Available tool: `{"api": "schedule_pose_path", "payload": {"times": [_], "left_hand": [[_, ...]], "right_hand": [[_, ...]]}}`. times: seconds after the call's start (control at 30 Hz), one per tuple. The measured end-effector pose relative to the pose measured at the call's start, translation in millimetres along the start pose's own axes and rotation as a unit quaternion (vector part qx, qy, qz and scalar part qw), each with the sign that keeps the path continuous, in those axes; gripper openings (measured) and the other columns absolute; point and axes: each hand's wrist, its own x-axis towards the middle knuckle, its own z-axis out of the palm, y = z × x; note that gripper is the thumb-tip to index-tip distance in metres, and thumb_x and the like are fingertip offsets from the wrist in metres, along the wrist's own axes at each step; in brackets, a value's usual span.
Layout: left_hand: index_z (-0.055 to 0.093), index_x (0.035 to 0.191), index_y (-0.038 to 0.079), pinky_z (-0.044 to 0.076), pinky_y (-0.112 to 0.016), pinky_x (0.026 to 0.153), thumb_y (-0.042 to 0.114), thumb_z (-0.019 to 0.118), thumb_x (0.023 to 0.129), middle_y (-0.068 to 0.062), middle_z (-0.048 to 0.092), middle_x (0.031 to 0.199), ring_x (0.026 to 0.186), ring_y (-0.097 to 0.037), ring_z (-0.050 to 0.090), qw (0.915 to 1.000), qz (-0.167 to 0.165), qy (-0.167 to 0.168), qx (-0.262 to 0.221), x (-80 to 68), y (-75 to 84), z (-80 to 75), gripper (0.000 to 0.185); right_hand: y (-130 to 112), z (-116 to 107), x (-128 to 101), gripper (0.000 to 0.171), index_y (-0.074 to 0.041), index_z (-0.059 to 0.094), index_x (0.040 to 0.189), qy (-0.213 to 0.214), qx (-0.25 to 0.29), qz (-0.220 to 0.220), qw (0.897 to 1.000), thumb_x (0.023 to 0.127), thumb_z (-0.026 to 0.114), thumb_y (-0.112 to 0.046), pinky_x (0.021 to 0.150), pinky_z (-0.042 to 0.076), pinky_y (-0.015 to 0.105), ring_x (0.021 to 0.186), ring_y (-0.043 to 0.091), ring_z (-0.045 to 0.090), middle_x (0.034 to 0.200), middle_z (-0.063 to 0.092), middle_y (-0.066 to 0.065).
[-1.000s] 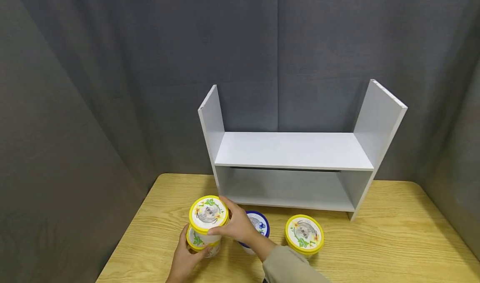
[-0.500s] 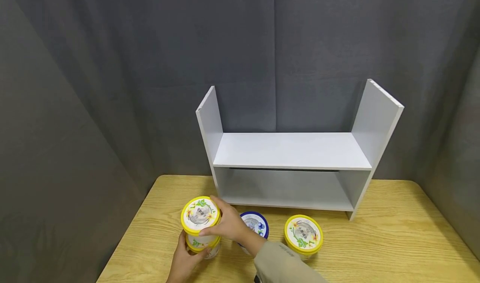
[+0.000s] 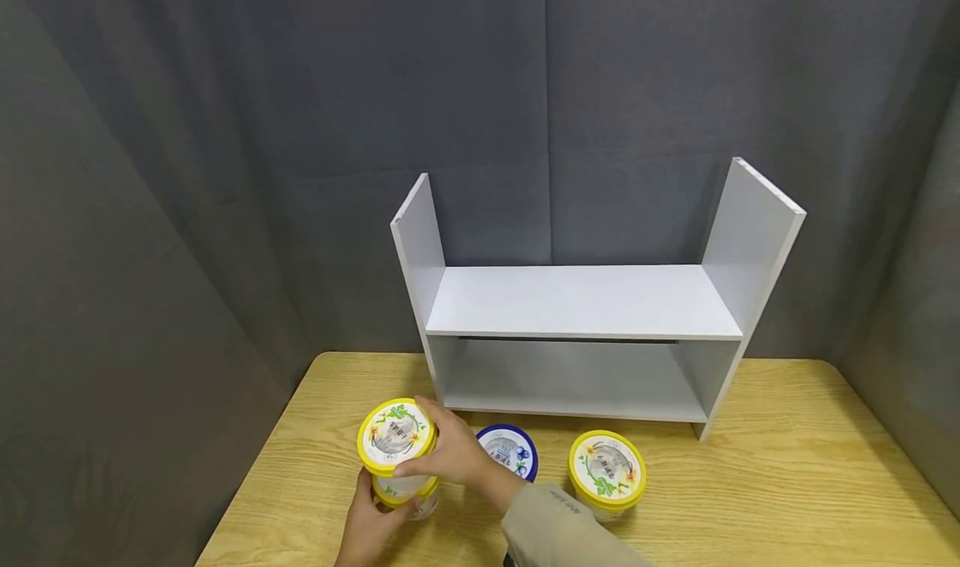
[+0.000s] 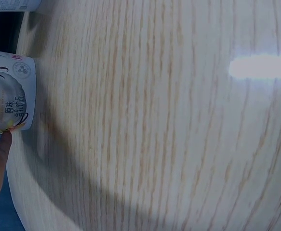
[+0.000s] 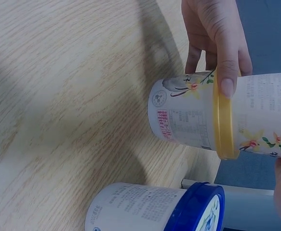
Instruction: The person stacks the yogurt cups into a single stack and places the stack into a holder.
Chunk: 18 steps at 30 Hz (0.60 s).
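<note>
Two white paper tubs with yellow lids stand one on the other at the left of the table in the head view. My right hand (image 3: 450, 452) grips the upper tub (image 3: 396, 436) from its right side. Around the lid of the lower tub (image 3: 427, 504) my left hand (image 3: 367, 524) keeps its thumb and fingers. The right wrist view shows the upper tub's base meeting the lower tub's yellow lid (image 5: 223, 125). Printed flowers mark both tubs. Only part of the lower tub (image 4: 10, 91) enters the left wrist view.
A blue-lidded tub (image 3: 510, 449) stands right of the stack, partly behind my right forearm. Farther right is another yellow-lidded tub (image 3: 607, 471). A white two-level shelf (image 3: 585, 300) stands at the back of the wooden table (image 3: 780, 484), before a grey curtain (image 3: 480, 117).
My right hand and the upper tub have shifted left, over the lower tub. The left hand and lower tub have hardly moved. The head view has shifted slightly.
</note>
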Motion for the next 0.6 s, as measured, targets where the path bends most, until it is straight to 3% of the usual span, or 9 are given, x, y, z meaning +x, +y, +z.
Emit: {"api": "schedule_pose_path", "payload": {"times": [0.6], "left_hand": [[0.016,0.138,0.003,0.044,-0.046,0.097,0.024,0.075,0.076,-0.024,0.036,0.133,0.119,-0.042,0.042,0.9999,-0.008,-0.003,-0.009,0.2,-1.6,1.6,0.088]], "right_hand": [[-0.3,1.6,-1.5,0.098,0.001,0.03,0.139,-0.006,-0.002,-0.004,1.0,0.062,0.085,-0.025,0.106,0.031,0.05,0.127,0.032,0.038,0.14,0.038,0.017]]}}
